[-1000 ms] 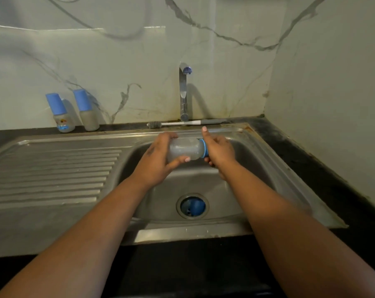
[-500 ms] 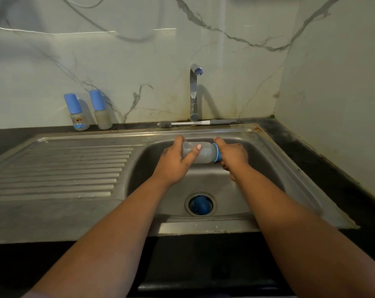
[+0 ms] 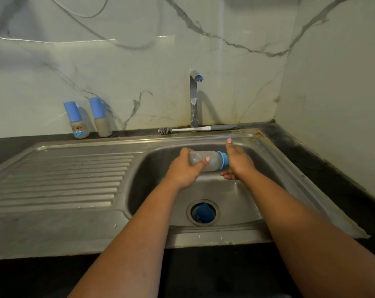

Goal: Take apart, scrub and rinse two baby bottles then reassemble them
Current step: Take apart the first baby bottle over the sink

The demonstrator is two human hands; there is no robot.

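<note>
Over the sink basin [image 3: 236, 196] I hold a clear baby bottle [image 3: 212, 161] on its side. My left hand [image 3: 185, 171] grips its body, thumb across the front. My right hand [image 3: 239, 164] is wrapped over the neck end at the blue screw collar [image 3: 224, 159], with one finger sticking straight up and the others curled underneath. The teat is hidden behind that hand. Two more bottles with blue caps, one printed [image 3: 76, 122] and one plain [image 3: 101, 121], stand on the counter against the back wall at the left.
A bottle brush [image 3: 195, 129] lies on the ledge behind the basin, at the foot of the tap [image 3: 194, 100], which is not running. Something blue sits in the drain [image 3: 202, 212]. The ribbed drainboard [image 3: 64, 179] stretches to the left. A wall closes the right side.
Both hands stay on the bottle over the basin. One finger of my right hand, laid on the bottle half a second ago, now points up. The view has shifted slightly.
</note>
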